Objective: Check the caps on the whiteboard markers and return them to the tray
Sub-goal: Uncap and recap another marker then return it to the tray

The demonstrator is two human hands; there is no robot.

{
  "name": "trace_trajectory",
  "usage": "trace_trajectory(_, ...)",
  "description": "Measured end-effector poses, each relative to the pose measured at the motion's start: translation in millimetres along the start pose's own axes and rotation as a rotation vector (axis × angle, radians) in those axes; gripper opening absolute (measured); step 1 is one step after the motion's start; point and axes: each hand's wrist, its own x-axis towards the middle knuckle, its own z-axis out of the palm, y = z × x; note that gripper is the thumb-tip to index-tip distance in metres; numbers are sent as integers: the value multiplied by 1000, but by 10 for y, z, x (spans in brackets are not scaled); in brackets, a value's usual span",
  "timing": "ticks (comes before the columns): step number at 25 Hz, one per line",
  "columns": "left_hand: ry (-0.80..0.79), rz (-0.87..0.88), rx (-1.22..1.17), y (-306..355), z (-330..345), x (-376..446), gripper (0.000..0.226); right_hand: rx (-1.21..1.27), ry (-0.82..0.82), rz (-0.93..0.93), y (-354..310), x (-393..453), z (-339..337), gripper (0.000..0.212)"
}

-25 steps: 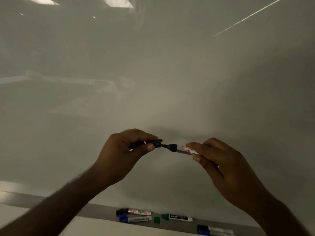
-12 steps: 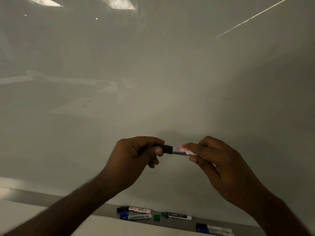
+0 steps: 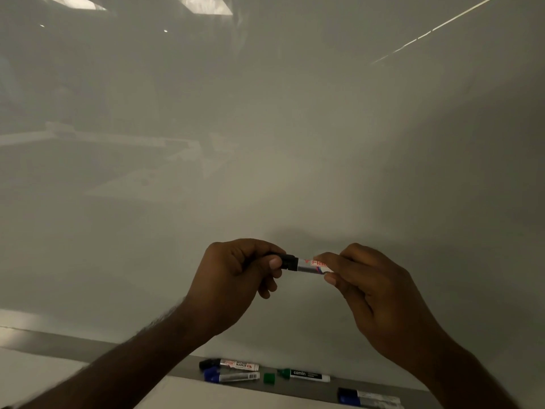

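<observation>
A white-barrelled whiteboard marker with a black cap and red lettering (image 3: 306, 264) is held level in front of the pale, glossy whiteboard (image 3: 265, 143), between both hands. The left hand (image 3: 236, 278) is closed around the black cap (image 3: 289, 262), thumb pressed against its near side, and the cap sits on the end of the barrel with no gap showing. The right hand (image 3: 374, 293) pinches the barrel's right part between thumb and fingers, covering its far end.

Below the hands, the grey metal tray (image 3: 300, 388) along the board's lower edge carries other markers. At its left lie a black-capped marker with a red-and-white label (image 3: 228, 364) and, just nearer, a blue-capped marker with a silver barrel (image 3: 231, 376), side by side. To their right a loose green cap (image 3: 268, 378) rests just beside the green tip of a white-barrelled marker with a dark label (image 3: 303, 375). Further right, at the frame's bottom edge, two more markers, one black-capped (image 3: 365, 394) and one blue-capped (image 3: 368, 402), lie together.
</observation>
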Motion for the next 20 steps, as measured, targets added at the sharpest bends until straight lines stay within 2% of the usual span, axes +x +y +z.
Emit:
trace_trajectory(5,0,-10,13,-100,56,34,22,29,-17,32,83,-10,69,27)
trace_trajectory(11,-73,-33,115,-304,96,108,21,123,-67,99,261,-40,233,29)
trace_trajectory(15,-136,-12,264,-539,142,195,18,180,-116,157,492,-79,390,26)
trace_trajectory(20,-206,-12,488,-1113,285,105,17,188,-253,219,818,-393,862,23)
